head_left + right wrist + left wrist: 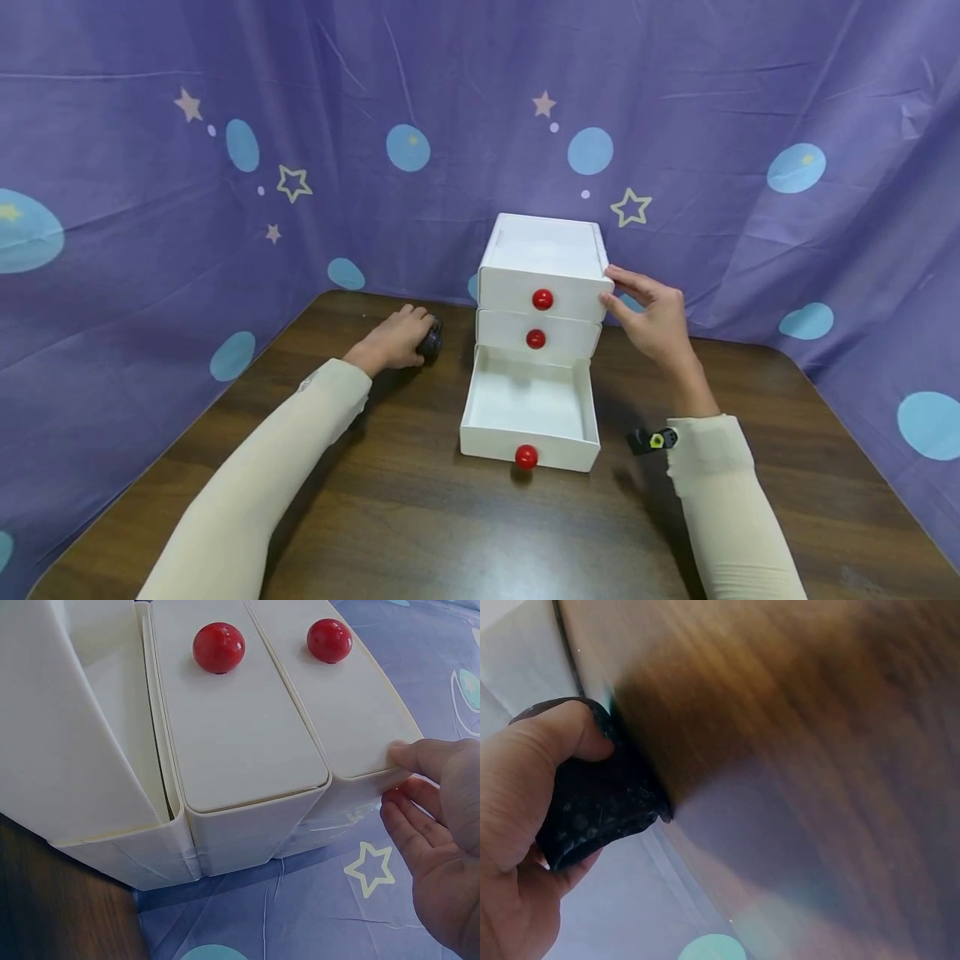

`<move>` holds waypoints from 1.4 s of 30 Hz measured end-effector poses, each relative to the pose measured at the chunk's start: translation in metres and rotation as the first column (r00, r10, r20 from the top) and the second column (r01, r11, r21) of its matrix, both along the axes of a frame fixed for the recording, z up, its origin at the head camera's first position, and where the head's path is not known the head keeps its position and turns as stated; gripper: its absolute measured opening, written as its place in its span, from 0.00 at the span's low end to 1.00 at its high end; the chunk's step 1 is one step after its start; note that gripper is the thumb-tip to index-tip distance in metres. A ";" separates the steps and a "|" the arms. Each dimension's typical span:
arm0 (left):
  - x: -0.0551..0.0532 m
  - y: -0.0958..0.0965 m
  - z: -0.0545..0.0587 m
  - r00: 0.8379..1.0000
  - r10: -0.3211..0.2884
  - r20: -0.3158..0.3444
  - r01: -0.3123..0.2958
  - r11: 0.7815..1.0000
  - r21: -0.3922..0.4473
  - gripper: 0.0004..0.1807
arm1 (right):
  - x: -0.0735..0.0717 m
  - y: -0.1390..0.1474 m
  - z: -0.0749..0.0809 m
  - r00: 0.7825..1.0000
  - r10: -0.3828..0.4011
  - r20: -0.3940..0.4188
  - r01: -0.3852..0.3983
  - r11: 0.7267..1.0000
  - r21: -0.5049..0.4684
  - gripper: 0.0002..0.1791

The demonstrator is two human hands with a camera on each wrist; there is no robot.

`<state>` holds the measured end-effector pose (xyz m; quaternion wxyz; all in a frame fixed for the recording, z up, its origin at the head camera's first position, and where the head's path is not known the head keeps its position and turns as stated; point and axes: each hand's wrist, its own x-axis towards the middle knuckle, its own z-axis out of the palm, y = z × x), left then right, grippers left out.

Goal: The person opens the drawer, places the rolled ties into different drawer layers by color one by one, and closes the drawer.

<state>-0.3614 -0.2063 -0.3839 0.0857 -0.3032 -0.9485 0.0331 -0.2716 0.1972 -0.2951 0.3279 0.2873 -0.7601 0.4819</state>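
Observation:
In the head view, a white drawer cabinet (551, 248) with three stacked drawers and red round knobs stands on the table. Its bottom drawer (528, 396) is pulled out, with a bare floor inside; the upper two are closed. My right hand (652, 321) holds the cabinet's upper right corner, thumb on the front of the top drawer (341, 712) and fingers along the side. Left of the cabinet, my left hand (397, 337) grips a small black glossy object (604, 795) with pale specks, low at the tabletop. Its kind I cannot tell.
The brown wooden table (420, 517) reaches back to a purple curtain (450, 75) with stars and blue dots. A black wrist strap piece (651, 440) sticks out beside the right sleeve. The open drawer juts toward the front of the table.

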 end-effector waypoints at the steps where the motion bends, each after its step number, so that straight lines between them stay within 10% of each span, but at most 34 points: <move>1: -0.001 0.000 0.000 1.000 0.006 0.002 -0.006 1.000 0.001 0.38 | 0.000 0.000 0.000 1.000 -0.001 0.000 0.001 1.000 0.000 0.19; 15: 0.004 -0.002 0.010 0.996 -0.042 -0.078 0.040 0.999 -0.031 0.34 | -0.007 0.000 -0.003 1.000 0.009 -0.002 -0.009 1.000 -0.001 0.20; 25: 0.017 -0.007 0.040 0.986 -0.106 -0.130 0.096 0.992 -0.080 0.32 | -0.002 -0.002 -0.001 1.000 -0.002 0.002 0.002 1.000 0.000 0.20; 42: 0.062 0.006 0.074 0.911 -0.328 -0.249 0.315 0.945 -0.093 0.31 | 0.000 0.000 0.000 0.999 -0.032 0.008 0.032 1.000 0.001 0.19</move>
